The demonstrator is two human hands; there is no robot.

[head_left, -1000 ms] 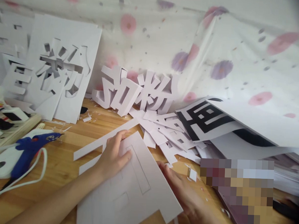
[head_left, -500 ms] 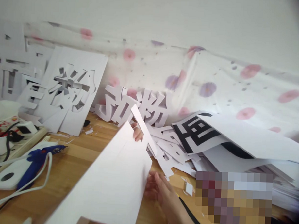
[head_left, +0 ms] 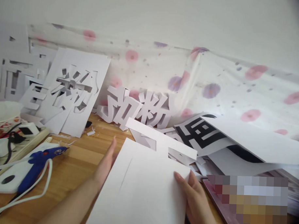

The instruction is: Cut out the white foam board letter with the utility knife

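A large white foam board (head_left: 147,187) with a cut T-shaped top lies tilted over the wooden table (head_left: 74,155) in front of me. My left hand (head_left: 105,164) rests flat against its left edge, fingers stretched out and pointing away from me. On the board's right edge, my right hand (head_left: 194,195) has its fingers laid over the top face and grips it. The board hides both palms in part.
A blue glue gun (head_left: 37,158) with a white cord lies on a white device at the left. Cut-out white sheets (head_left: 74,89) and standing white characters (head_left: 137,106) lean on a flowered cloth. Printed sheets with black characters (head_left: 200,133) pile at the right.
The board was lifted from lying flat, turned upright, and has come back down with its other face up. My left hand went from pressing on top to the left edge; the camera tilted up.
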